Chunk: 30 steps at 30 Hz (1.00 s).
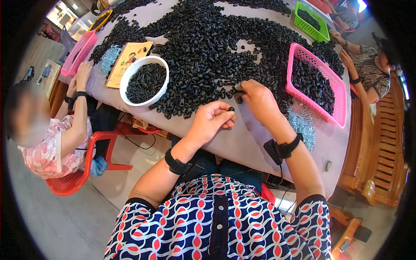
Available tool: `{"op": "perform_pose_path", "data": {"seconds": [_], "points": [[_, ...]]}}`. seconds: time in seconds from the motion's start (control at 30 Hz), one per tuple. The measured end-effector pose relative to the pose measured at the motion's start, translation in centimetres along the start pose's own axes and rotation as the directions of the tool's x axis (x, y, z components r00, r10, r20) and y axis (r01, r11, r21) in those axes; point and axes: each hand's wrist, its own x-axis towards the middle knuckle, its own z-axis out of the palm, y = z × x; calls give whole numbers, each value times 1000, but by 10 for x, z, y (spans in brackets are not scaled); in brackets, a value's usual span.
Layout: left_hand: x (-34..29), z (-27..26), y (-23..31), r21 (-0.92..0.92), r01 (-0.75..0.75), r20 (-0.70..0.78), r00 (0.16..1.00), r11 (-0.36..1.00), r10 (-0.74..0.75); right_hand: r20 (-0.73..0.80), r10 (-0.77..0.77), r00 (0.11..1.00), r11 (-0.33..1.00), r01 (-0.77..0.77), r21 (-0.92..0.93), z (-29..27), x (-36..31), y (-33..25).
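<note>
Near the table's front edge my left hand (212,120) pinches a small black cylindrical plastic piece (231,109) between thumb and fingers. To its right my right hand (258,97) is closed over the front of the heap, fingertips down; what it grips, if anything, I cannot make out. A large heap of black plastic pieces (203,52) spreads beyond both hands. Left of the heap's front stands a white round bowl (145,103) holding slim black parts (147,82). On the right a pink basket (318,108) holds more black pieces (313,84).
Clear-blue springy bits (302,125) lie by my right forearm, and more (110,58) beside a yellow booklet (130,60). A green basket (323,32) stands far right. One person sits left on a red chair (86,167); others work at right. A wooden bench (388,143) stands right.
</note>
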Motion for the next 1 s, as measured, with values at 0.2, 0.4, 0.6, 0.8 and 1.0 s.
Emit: {"op": "perform_pose_path", "data": {"seconds": [0.2,0.4,0.6,0.8,1.0], "points": [[1,-2,0,27,-8,48,999,1000,7,79,55,995,998,-56,18,3,3,4],[-1,-2,-1,22,9,47,999,1000,-10,199,305,931,849,-361,386,-25,-15,-3],[-3,7,2,58,35,77,996,998,-40,263,364,893,539,-433,722,-26,-33,-22],[-3,10,0,72,1,68,998,997,-6,92,127,988,928,-151,342,-26,-38,-36],[-3,8,-4,190,-44,102,994,981,24,184,75,980,965,-118,233,-38,-40,-46]]}}
